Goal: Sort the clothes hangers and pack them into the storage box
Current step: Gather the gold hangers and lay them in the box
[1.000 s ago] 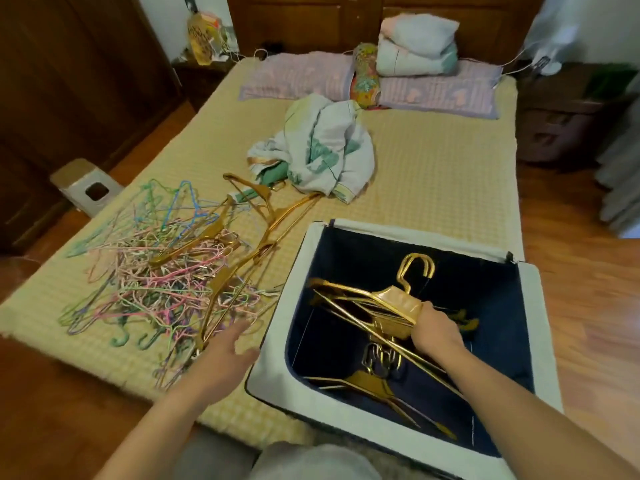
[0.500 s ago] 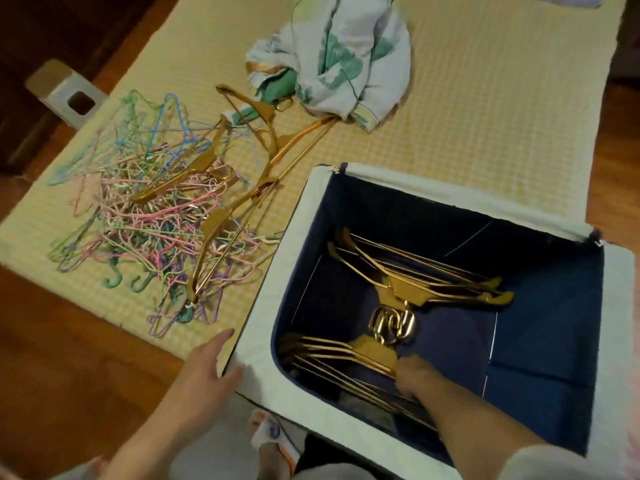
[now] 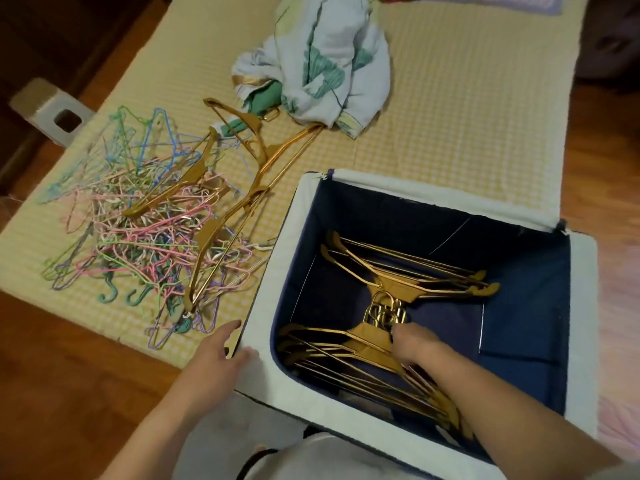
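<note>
The open fabric storage box with white rim and navy lining (image 3: 273, 258) sits at the bed's near edge, its right side overhanging the wooden floor. Inside lie two stacks of gold metal hangers (image 3: 408, 282), hooks meeting mid-box; bare navy floor remains to the right. The right hand (image 3: 414, 341) reaches in, fingers curled onto the near stack by the hooks. The left hand (image 3: 218, 355) rests relaxed with straight fingers at the box's near-left corner. Left of the box, a tangled pile of coloured wire hangers (image 3: 138, 230) carries several loose gold hangers (image 3: 256, 168) on the yellow checked bed mat (image 3: 450, 116), beside a crumpled floral cloth (image 3: 322, 57).
</note>
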### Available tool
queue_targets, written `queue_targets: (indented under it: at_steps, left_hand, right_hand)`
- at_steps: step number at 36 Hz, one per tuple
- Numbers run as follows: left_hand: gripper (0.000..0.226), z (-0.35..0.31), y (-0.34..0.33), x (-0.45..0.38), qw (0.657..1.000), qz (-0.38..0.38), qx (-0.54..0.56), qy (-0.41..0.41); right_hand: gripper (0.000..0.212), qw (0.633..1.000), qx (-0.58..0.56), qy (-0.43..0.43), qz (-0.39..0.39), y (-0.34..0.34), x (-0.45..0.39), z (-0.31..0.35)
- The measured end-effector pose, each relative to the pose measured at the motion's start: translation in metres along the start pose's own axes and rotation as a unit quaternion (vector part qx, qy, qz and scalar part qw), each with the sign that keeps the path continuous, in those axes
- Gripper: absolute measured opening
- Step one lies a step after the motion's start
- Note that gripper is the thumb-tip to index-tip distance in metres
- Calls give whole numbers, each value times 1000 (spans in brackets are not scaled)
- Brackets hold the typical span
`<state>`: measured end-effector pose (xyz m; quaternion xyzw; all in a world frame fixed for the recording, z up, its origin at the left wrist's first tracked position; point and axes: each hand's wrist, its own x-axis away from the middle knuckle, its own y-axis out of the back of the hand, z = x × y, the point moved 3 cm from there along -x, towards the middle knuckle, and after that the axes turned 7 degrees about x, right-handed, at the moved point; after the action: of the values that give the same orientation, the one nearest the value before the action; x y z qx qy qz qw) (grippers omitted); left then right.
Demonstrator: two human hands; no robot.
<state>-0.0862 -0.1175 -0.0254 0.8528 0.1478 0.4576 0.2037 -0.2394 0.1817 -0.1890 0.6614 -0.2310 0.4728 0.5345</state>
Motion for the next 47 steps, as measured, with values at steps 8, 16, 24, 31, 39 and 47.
queue_targets:
  at_steps: [8, 16, 24, 31, 39, 47]
  left_hand:
    - [55, -10, 3, 8, 999, 22, -30, -21]
    - [55, 8, 22, 12, 999, 5, -46, -13]
    - [52, 25, 34, 21, 1000, -17, 4, 8]
    - [47, 34, 42, 24, 1000, -10, 12, 13]
    - [40, 28, 52, 21, 998, 9, 56, -2]
    - [33, 62, 85, 13, 994, 32, 102, -16]
  right_hand:
    - [87, 994, 19, 103, -28, -20, 8, 19]
    - [90, 980, 123, 154, -15, -41, -8, 8]
    - [77, 977, 106, 182, 18, -72, -22, -7]
    - [32, 993, 34, 109, 39, -59, -24, 17]
    - [33, 996, -85, 35, -5, -26, -4, 22]
    - [19, 857, -375, -7, -353, 99, 86, 98]
